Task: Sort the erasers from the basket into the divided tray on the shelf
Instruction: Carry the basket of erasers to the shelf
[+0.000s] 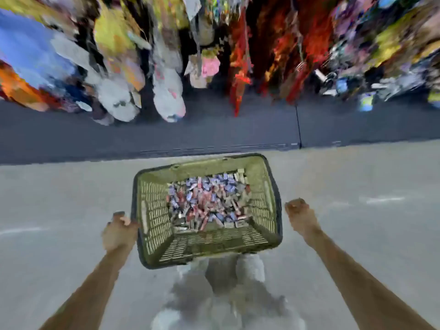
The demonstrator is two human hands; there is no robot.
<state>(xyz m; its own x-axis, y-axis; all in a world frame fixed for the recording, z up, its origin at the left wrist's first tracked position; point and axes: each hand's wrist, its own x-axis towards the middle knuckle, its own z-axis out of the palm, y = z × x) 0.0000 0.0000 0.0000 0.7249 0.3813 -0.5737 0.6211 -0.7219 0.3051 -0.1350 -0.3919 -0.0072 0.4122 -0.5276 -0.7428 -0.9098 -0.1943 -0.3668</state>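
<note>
Left hand [120, 232] grips the left rim of the olive-green slatted plastic basket [154, 210], right hand [298, 210] clenched empty just beside its right rim; small wrapped erasers [207, 203] lie heaped inside it, so sorting seems unstarted, tray unseen.

A pale grey floor [357, 234] fills the lower half, with faint light streaks [381, 200] across it. Along its far edge runs a dark grey band [142, 139], split by one thin vertical seam [298, 125]. Above the band hang crowded, brightly coloured goods [166, 67] (all smeared by blur): blue at the left, white and yellow shapes, red strands [240, 67] near the middle.
</note>
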